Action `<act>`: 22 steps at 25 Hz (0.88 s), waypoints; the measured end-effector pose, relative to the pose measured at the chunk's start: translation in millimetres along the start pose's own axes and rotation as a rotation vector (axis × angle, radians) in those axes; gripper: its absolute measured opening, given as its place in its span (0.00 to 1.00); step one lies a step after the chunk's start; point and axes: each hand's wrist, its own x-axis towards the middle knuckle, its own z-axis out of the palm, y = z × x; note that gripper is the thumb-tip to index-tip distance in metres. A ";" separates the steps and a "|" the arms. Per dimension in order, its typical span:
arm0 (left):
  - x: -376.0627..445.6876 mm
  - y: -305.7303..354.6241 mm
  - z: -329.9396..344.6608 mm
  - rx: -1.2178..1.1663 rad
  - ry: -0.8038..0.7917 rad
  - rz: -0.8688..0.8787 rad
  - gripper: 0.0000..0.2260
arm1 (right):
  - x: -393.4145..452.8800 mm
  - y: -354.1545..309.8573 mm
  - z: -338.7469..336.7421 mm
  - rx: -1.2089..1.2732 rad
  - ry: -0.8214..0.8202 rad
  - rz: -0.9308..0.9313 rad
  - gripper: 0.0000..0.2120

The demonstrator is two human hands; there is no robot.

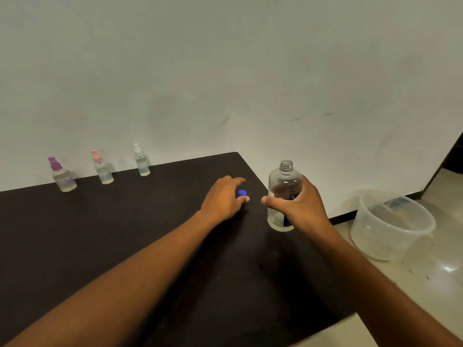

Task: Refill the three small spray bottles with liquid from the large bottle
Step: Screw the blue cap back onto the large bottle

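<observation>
Uncapped large bottle (284, 189) upright; three spray bottles (102, 169) along wall.

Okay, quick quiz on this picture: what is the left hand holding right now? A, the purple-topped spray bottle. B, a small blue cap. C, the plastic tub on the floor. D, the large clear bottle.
B: the left hand pinches the small blue cap between thumb and fingers just over the dark table, while the right hand has its grip round the large bottle, whose threaded neck is uncapped.

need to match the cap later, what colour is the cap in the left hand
Blue. The cap, pinched by the left hand, shows in the head view.
</observation>
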 end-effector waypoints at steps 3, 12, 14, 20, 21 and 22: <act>14.6 0.0 10.1 0.023 -0.027 0.003 0.21 | 2.9 3.5 4.6 -0.008 -0.011 0.001 0.31; -35.9 -10.7 -64.1 -0.251 0.004 -0.012 0.13 | -25.3 -20.0 33.1 -0.002 -0.122 -0.004 0.33; -62.4 -12.6 -105.0 -0.294 0.039 0.010 0.11 | -40.4 -34.7 44.4 0.015 -0.155 -0.018 0.33; -148.5 3.2 -217.8 -0.416 0.138 0.076 0.07 | -96.8 -88.0 80.4 0.087 -0.258 -0.082 0.30; -161.3 6.7 -231.8 -0.408 0.146 0.092 0.07 | -106.9 -98.0 85.9 0.092 -0.274 -0.096 0.30; -172.3 9.6 -244.0 -0.394 0.149 0.103 0.08 | -115.9 -107.9 90.8 0.097 -0.286 -0.111 0.30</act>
